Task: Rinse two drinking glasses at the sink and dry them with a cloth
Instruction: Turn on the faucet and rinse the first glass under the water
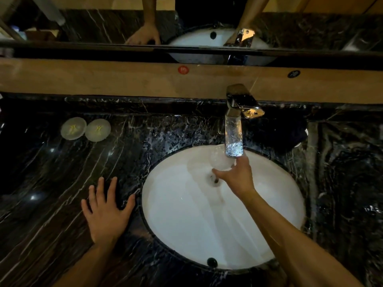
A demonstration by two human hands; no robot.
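Holding a clear glass [221,160] tilted under the tap [233,129], the right hand [236,176] grips it over the white sink [186,214], just above the drain [214,180]. The left hand [106,212] lies flat with fingers spread on the dark marble bench [51,193], beside the sink's rim. Two round pale lids [85,128] sit well to the left, near the back wall. A mirror [103,23] runs above.
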